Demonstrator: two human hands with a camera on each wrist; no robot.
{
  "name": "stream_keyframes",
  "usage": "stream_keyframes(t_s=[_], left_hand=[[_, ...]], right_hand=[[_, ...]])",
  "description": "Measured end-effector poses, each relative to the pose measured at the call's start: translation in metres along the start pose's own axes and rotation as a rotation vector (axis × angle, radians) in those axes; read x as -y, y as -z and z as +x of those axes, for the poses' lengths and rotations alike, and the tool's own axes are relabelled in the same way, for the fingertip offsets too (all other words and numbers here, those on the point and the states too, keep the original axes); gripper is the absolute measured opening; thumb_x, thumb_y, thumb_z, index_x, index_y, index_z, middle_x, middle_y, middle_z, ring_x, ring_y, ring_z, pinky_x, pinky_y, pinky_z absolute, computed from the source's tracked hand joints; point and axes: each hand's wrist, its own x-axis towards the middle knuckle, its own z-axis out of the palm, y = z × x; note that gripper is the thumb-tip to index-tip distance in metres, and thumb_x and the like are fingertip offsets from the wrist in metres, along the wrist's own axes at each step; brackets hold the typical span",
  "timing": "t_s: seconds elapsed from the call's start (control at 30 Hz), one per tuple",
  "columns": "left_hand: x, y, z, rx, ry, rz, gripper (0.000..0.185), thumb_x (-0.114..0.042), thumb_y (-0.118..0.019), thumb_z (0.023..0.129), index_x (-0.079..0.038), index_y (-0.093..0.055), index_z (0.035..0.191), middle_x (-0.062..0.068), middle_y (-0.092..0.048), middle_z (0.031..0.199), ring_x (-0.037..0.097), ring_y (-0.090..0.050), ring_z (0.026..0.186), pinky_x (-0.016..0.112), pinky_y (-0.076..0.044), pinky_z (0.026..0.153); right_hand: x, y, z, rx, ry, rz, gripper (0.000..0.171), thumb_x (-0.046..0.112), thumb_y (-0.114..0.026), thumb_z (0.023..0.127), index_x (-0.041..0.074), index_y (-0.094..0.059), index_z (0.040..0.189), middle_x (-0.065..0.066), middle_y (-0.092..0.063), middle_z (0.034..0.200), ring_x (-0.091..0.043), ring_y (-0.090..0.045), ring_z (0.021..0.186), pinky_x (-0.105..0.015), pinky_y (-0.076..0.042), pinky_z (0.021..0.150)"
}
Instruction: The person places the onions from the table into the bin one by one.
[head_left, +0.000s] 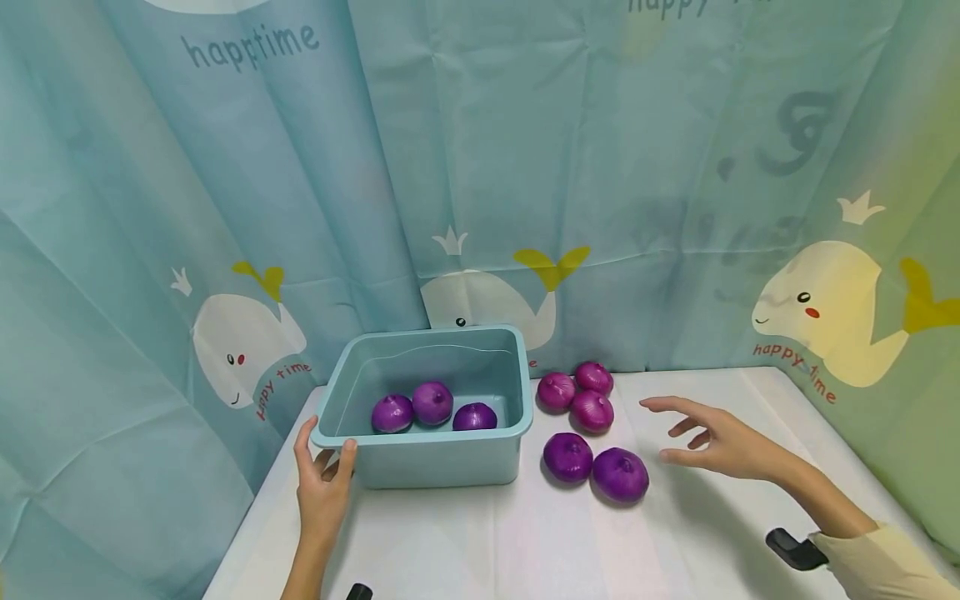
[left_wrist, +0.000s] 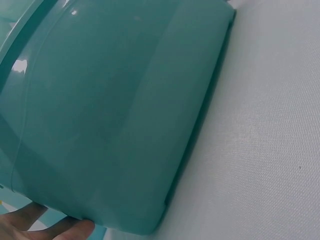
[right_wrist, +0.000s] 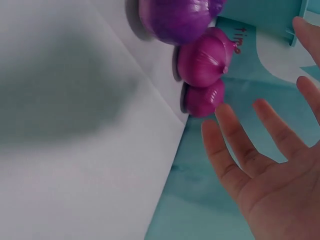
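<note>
A light teal plastic bin (head_left: pixel 435 462) stands on the table with three purple onions inside, one of them this onion (head_left: pixel 432 403). My left hand (head_left: pixel 322 492) holds its front left corner, thumb at the front and fingers along the left side; its fingers (left_wrist: pixel 75 230) touch the bin wall (left_wrist: pixel 115 110) in the left wrist view. To the bin's right lie two dark purple onions, the nearer one (head_left: pixel 620 476) closest to my right hand. Behind them sit three pinkish red onions (head_left: pixel 592 412). My right hand (head_left: pixel 723 442) hovers right of the onions, fingers spread, holding nothing.
A white cloth covers the table (head_left: pixel 570 550). Behind and beside it hangs a blue-green curtain (head_left: pixel 660 275) printed with whales. Dark strap ends (head_left: pixel 795 550) show near the wrists.
</note>
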Motion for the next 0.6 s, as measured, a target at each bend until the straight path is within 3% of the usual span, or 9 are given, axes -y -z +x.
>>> stream_keyframes(t_s=[0.13,0.23,0.33,0.5,0.6], left_hand=[[0.002,0.0,0.001,-0.004,0.003,0.008,0.079,-0.037,-0.063,0.102,-0.036,-0.013,0.163,0.025,-0.029,0.162,0.049,-0.049,0.134,0.014,-0.048,0.083],[0.002,-0.001,0.001,-0.008,-0.003,0.017,0.079,-0.036,-0.063,0.102,-0.035,-0.013,0.163,0.025,-0.028,0.163,0.049,-0.047,0.136,0.037,-0.053,0.096],[0.002,-0.001,0.001,-0.012,-0.016,0.016,0.079,-0.035,-0.063,0.102,-0.034,-0.013,0.163,0.025,-0.028,0.163,0.051,-0.045,0.137,0.058,-0.045,0.102],[0.001,-0.001,0.0,-0.016,-0.031,0.015,0.077,-0.034,-0.063,0.103,-0.035,-0.015,0.163,0.022,-0.029,0.163,0.048,-0.046,0.138,0.04,-0.051,0.098],[0.002,-0.002,-0.001,-0.018,-0.035,0.012,0.077,-0.034,-0.063,0.103,-0.035,-0.015,0.163,0.02,-0.029,0.163,0.047,-0.045,0.138,0.041,-0.05,0.099]], right_hand=[[-0.002,-0.009,0.004,0.021,0.008,0.019,0.063,0.022,-0.08,0.092,0.017,-0.052,0.149,-0.013,-0.057,0.144,-0.01,-0.068,0.101,-0.035,-0.059,0.076],[-0.004,-0.015,0.006,0.049,0.01,0.036,0.061,0.026,-0.08,0.092,0.017,-0.053,0.147,-0.013,-0.058,0.143,-0.015,-0.069,0.101,-0.036,-0.059,0.075],[-0.005,-0.022,0.009,0.094,0.015,0.066,0.059,0.028,-0.079,0.092,0.016,-0.055,0.144,-0.016,-0.057,0.142,-0.023,-0.07,0.102,-0.035,-0.059,0.075],[-0.008,-0.033,0.014,0.175,0.001,0.144,0.055,0.028,-0.078,0.093,0.015,-0.056,0.142,-0.019,-0.056,0.142,-0.029,-0.071,0.102,-0.034,-0.059,0.076],[-0.011,-0.039,0.017,0.218,-0.007,0.166,0.054,0.028,-0.077,0.094,0.013,-0.055,0.141,-0.021,-0.056,0.142,-0.024,-0.072,0.1,-0.034,-0.059,0.075]])
